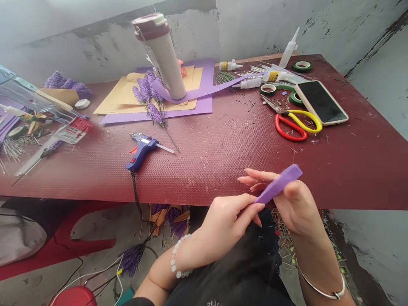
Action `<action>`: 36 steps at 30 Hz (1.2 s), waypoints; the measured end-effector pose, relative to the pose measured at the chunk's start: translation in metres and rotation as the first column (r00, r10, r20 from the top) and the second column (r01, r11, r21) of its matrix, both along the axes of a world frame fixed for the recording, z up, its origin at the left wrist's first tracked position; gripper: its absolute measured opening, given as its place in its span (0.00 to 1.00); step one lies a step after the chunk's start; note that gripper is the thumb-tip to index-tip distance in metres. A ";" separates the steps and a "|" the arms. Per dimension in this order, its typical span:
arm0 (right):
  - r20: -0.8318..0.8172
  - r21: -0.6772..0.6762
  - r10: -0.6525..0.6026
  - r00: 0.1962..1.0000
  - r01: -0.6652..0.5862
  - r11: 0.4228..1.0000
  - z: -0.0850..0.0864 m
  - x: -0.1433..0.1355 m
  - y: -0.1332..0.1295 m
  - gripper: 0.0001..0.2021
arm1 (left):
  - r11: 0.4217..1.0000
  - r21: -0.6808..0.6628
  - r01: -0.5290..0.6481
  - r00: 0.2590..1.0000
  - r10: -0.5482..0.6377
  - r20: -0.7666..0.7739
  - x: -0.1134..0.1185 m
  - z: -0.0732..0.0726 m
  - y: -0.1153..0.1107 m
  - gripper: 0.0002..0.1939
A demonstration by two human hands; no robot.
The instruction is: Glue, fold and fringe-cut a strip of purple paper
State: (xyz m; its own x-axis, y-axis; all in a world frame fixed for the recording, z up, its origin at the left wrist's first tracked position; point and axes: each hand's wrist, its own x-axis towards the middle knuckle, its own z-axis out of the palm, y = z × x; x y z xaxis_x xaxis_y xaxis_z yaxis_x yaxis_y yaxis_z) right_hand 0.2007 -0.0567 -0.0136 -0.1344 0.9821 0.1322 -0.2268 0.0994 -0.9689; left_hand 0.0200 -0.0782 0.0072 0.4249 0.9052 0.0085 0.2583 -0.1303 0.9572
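Observation:
Just past the table's front edge, my left hand (231,219) pinches one end of a folded purple paper strip (279,183) between thumb and fingers. The strip slants up to the right, its free end pointing away from me. Beside it is my right hand (296,206), fingers stretched out to the left behind the strip and thumb raised. Whether the right palm touches the strip, I cannot tell. Nearest on the table lie scissors (291,123) with red and yellow handles, and a blue glue gun (143,148) with a glue stick in its back.
A tall white tumbler (165,59) stands on purple and tan paper sheets (111,100), beside lavender-like flowers (149,91). A phone (321,102), green tape rolls (301,66), and glue bottles (289,51) lie or stand at the right. A clear plastic container (35,91) sits left.

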 end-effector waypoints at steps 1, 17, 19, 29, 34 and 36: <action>0.000 -0.028 0.014 1.000 -0.014 0.999 0.000 0.000 -0.001 0.21 | 1.000 0.010 -0.009 1.000 0.009 0.011 0.000 0.000 0.000 0.18; 0.172 -0.092 0.069 0.983 -0.054 0.994 0.006 0.002 -0.005 0.19 | 0.911 0.400 -0.098 0.990 0.131 -0.056 0.005 -0.010 -0.005 0.19; 0.148 -0.079 0.047 0.988 -0.036 0.996 0.006 0.001 -0.005 0.16 | 0.886 0.448 -0.116 0.986 0.157 -0.055 0.006 -0.011 -0.005 0.19; -0.059 0.050 -0.089 0.994 0.092 0.995 0.003 -0.012 -0.012 0.05 | 0.747 0.652 -0.131 0.966 0.243 -0.084 0.011 -0.016 -0.002 0.21; -0.037 0.076 -0.038 0.999 0.041 0.996 -0.002 -0.006 -0.015 0.17 | 0.736 0.658 -0.156 0.964 0.259 -0.061 0.007 -0.014 0.000 0.14; -0.060 0.037 -0.010 0.998 0.012 0.999 -0.004 -0.005 -0.015 0.21 | 0.733 0.661 -0.157 0.967 0.249 -0.047 0.006 -0.013 0.001 0.12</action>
